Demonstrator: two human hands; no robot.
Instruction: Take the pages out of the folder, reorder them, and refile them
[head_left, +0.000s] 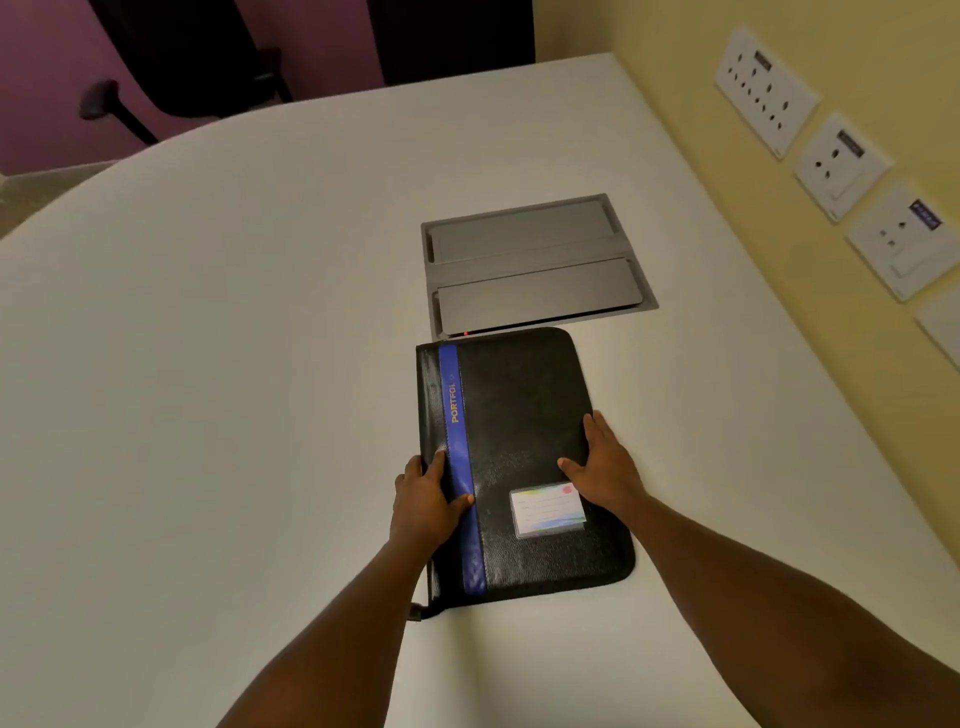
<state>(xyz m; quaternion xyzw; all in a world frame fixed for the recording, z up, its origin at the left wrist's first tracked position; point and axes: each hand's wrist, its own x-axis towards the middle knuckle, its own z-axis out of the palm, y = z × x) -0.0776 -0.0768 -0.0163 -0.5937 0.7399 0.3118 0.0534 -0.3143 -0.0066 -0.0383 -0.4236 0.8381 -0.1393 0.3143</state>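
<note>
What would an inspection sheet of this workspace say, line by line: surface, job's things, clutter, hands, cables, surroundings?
Surface: white table, rounded far edge, with a grey hatch set in, both flaps shut.
Job's things: black folder with blue stripe lies flat and closed; label card on the cover; no pages in view.
Clutter: nothing seen.
Hands: left hand grips the spine edge; right hand grips the opposite edge.
Cables: nothing seen.
Surroundings: yellow wall with socket plates on the right; dark chair beyond the table.
</note>
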